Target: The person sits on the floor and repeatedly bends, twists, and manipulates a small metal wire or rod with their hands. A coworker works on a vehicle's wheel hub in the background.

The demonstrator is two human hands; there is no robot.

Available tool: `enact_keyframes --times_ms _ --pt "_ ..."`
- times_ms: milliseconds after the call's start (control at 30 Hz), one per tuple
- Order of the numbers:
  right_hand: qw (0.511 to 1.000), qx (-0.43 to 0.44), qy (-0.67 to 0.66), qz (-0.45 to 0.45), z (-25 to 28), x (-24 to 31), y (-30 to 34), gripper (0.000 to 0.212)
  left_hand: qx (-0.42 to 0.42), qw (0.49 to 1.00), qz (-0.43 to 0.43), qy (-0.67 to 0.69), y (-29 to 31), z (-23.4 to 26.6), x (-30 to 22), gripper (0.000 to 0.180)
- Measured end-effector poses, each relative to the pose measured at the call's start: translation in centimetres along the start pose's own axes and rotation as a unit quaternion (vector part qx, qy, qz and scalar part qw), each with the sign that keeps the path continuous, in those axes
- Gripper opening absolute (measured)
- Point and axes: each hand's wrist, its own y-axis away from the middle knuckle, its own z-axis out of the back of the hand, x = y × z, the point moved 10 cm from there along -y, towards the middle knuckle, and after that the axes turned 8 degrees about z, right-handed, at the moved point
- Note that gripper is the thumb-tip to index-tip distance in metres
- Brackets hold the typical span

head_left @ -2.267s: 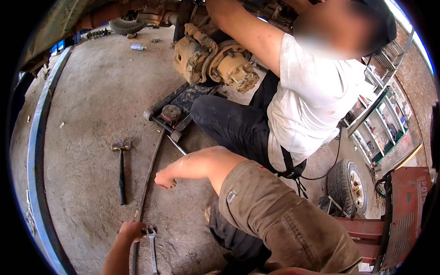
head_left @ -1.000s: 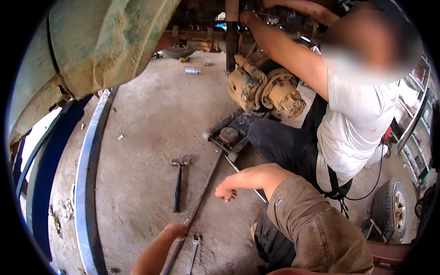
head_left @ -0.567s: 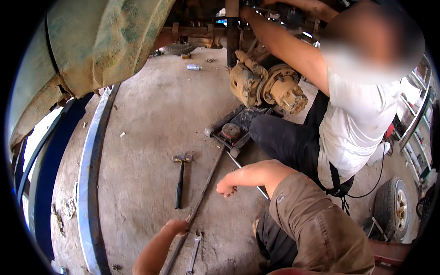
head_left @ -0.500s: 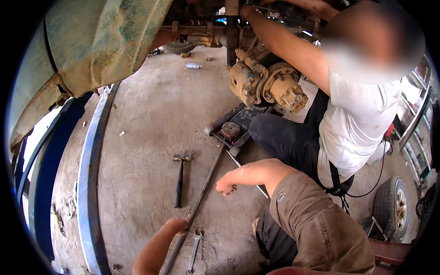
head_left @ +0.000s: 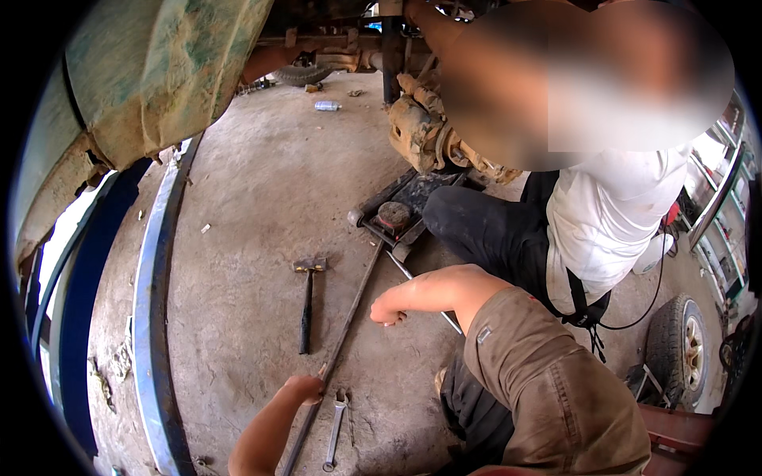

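Left hand (head_left: 304,389) at long, thin, dark metal bar (head_left: 350,317)
Right hand (head_left: 387,309) curls its fingers; I cannot tell whether either grips.

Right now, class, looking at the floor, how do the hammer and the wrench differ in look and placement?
The hammer has a dark handle; the wrench is silver-grey.
The hammer carries a broad crosswise head at one end; the wrench is slim, with an open end and a ring end.
The hammer lies left of the long bar, the wrench right of it.
Both lie unheld on the concrete floor.
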Motion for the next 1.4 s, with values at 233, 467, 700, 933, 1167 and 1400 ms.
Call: enact_keyframes --times_ms 233,467,700,933,1167,1400 --pt "0.999 0.004 -0.018 0.028 -0.6 -0.3 -1.1 0.019 0.01 1.0 0.013 0.01 0.5 -0.1 0.2 0.033" --pt "0.999 0.024 -0.011 0.035 -0.6 0.0 -1.6 0.025 0.011 1.0 0.025 0.009 1.7 1.3 -0.1 0.032" --pt "0.991 -0.023 0.077 0.11 0.5 0.7 -3.6 0.014 -0.041 0.999 -0.013 -0.007 0.9 1.4 -1.0 0.031" --pt "0.985 -0.121 0.087 0.088 1.5 0.0 -3.9 0.038 0.024 0.998 0.061 0.021 -2.1 0.9 0.5 0.045" --pt "0.977 -0.147 0.135 0.075 2.2 2.1 -1.0 0.024 -0.073 0.985 0.065 0.141 4.1 5.6 -0.4 0.021" --pt "0.988 -0.111 0.073 0.075 2.7 2.4 -1.5 0.026 -0.079 0.964 -0.005 0.256 3.5 5.0 -0.1 0.013"
